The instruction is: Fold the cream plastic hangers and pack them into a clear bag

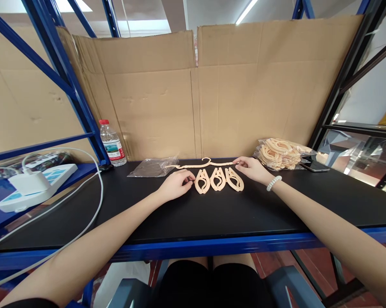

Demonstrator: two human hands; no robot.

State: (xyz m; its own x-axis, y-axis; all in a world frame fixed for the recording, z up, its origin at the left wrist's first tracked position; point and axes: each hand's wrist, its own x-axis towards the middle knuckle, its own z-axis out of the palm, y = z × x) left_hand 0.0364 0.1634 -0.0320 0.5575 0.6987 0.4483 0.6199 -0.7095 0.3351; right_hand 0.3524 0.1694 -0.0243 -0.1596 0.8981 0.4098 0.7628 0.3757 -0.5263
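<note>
Already, in the head view, one travel hanger lies unfolded mid-frame; three folded hangers sit below. Our left hand half-curls beside them, our right hand nearly closes at the unfolded one's tip; we cannot tell either grip.

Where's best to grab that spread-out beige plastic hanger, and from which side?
I'd pinch that hanger mid-span, by its curved hook, probably from above: it appears flat, arms reaching both ways, with three folded beige plastic hangers just nearer and the right hand at its right end.
</note>
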